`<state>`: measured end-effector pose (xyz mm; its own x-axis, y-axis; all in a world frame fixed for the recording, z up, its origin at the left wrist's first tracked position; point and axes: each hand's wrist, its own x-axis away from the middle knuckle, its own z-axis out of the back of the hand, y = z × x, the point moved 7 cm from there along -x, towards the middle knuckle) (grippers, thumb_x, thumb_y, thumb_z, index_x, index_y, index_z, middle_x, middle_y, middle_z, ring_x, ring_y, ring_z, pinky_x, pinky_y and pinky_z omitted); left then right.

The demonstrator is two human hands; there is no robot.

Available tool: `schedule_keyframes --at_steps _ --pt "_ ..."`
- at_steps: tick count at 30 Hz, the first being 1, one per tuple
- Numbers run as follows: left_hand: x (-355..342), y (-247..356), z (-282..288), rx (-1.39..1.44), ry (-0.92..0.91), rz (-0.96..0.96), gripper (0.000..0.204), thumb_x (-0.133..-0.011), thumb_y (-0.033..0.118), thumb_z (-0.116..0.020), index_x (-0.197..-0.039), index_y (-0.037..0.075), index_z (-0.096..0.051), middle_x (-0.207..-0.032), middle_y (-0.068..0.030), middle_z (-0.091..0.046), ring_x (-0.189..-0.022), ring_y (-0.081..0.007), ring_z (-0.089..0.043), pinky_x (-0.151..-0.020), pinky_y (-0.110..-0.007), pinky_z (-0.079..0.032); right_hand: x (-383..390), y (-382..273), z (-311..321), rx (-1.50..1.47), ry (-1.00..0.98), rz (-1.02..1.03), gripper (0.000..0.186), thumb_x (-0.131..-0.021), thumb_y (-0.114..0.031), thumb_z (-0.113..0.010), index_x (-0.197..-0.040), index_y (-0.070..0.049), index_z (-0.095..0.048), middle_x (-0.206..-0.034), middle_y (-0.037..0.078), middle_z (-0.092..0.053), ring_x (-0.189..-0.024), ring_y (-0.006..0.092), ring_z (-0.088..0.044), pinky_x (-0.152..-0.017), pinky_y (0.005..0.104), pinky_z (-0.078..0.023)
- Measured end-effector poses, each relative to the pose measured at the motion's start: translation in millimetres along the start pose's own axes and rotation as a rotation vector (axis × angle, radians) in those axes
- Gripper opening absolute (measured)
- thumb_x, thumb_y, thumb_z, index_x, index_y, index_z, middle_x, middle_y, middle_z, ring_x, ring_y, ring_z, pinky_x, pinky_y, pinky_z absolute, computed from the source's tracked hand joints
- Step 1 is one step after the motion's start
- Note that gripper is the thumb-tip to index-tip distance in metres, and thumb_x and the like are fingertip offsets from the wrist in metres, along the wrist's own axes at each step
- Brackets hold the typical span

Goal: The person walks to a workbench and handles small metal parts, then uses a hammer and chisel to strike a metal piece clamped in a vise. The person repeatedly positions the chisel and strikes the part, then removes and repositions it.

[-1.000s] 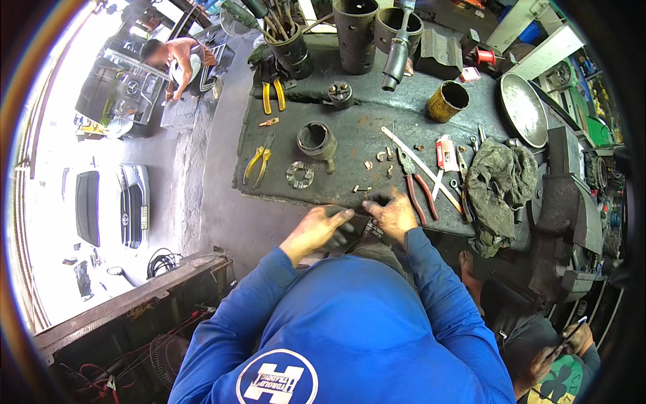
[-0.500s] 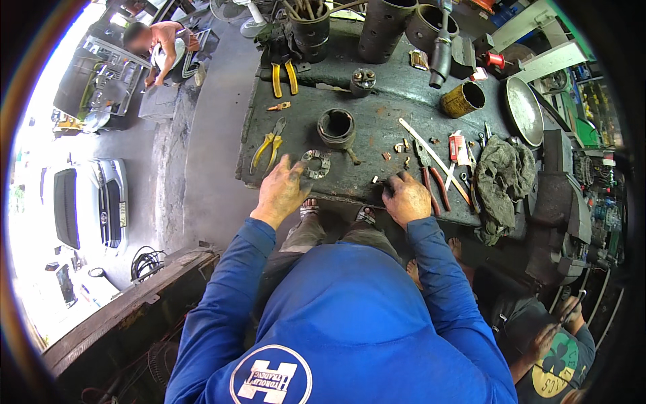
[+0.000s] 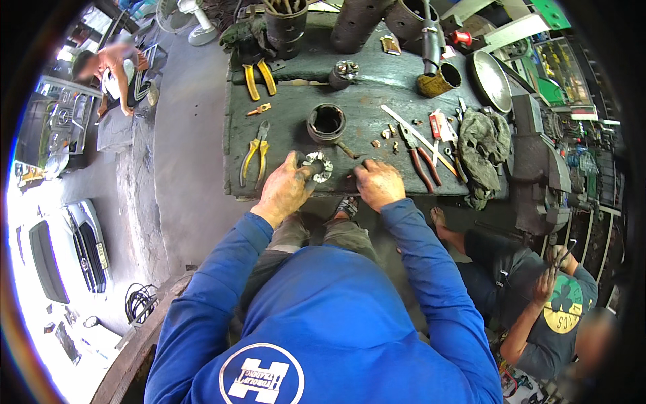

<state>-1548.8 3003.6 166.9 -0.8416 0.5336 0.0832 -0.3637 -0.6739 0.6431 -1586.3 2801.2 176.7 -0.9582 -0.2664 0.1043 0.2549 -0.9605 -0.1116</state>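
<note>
My left hand (image 3: pixel 286 188) is at the bench's near edge, with its fingers closed on the left rim of a notched metal ring (image 3: pixel 318 167). To its right, my right hand (image 3: pixel 380 183) has its fingers curled together on the bench edge; whatever is in them is hidden. Just beyond the hands stands a dark round pot (image 3: pixel 326 124) with a short handle pointing at my right hand. Yellow-handled pliers (image 3: pixel 254 155) lie left of my left hand. Red-handled pliers (image 3: pixel 417 156) and several small copper-coloured pieces (image 3: pixel 385 134) lie right of my right hand.
On the dark bench (image 3: pixel 282 111) are a hacksaw blade (image 3: pixel 410 131), a dirty rag (image 3: pixel 483 155), a rusty cylinder (image 3: pixel 439 81), a metal dish (image 3: pixel 492 81) and a small ported cylinder (image 3: pixel 344 74). One person (image 3: pixel 548 296) sits at lower right; another (image 3: pixel 118 74) crouches at upper left.
My left hand has come in against the ring, which sits slightly farther right, closer below the pot. My right hand has shifted left, nearer the pot's handle. The whole view has turned a little.
</note>
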Motion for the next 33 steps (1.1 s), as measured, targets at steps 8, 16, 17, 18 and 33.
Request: schedule_keyframes --at_steps 8,16,17,18,33 --pt "-14 41 -28 -0.064 0.05 -0.116 0.031 -0.085 0.016 -0.076 -0.116 0.015 -0.077 -0.118 -0.0167 -0.062 -0.108 -0.0352 -0.068 -0.09 -0.046 -0.058 -15 10 5 0.11 -0.168 0.152 0.023 -0.092 -0.016 -0.061 -0.111 -0.016 -0.074 -0.114 0.004 -0.069 -0.116 0.0254 -0.064 -0.096 0.0442 -0.052" --pt "-27 49 -39 -0.075 0.103 -0.041 0.031 -0.086 0.016 -0.075 -0.116 0.018 -0.077 -0.126 -0.0134 -0.065 -0.11 -0.0341 -0.068 -0.09 -0.044 -0.058 -23 55 -1 -0.014 -0.23 0.11 0.023 -0.09 -0.013 -0.062 -0.109 -0.016 -0.075 -0.121 0.008 -0.07 -0.127 0.0311 -0.062 -0.104 0.0473 -0.052" --pt "-26 49 -41 -0.063 0.099 -0.001 0.031 -0.086 0.016 -0.075 -0.117 0.019 -0.077 -0.127 -0.0138 -0.064 -0.109 -0.0347 -0.069 -0.09 -0.044 -0.058 -24 58 2 -0.021 -0.174 0.151 0.023 -0.088 -0.013 -0.063 -0.108 -0.014 -0.075 -0.121 0.008 -0.07 -0.12 0.032 -0.065 -0.1 0.0473 -0.053" --pt "-24 50 -42 -0.086 0.108 0.042 0.031 -0.086 0.017 -0.076 -0.117 0.02 -0.077 -0.127 -0.0141 -0.064 -0.108 -0.0354 -0.069 -0.09 -0.045 -0.058 -26 62 2 -0.037 -0.142 0.163 0.023 -0.088 -0.013 -0.063 -0.108 -0.014 -0.075 -0.121 0.009 -0.07 -0.12 0.032 -0.065 -0.1 0.0471 -0.053" --pt "-10 66 -45 -0.019 0.219 0.217 0.051 -0.082 0.026 -0.083 -0.13 0.016 -0.071 -0.136 -0.0264 -0.06 -0.113 -0.0429 -0.067 -0.095 -0.047 -0.057 -6 98 2 -0.189 -0.071 0.108 0.028 -0.089 -0.014 -0.065 -0.117 -0.011 -0.07 -0.121 0.013 -0.067 -0.111 0.0338 -0.067 -0.094 0.0479 -0.054"
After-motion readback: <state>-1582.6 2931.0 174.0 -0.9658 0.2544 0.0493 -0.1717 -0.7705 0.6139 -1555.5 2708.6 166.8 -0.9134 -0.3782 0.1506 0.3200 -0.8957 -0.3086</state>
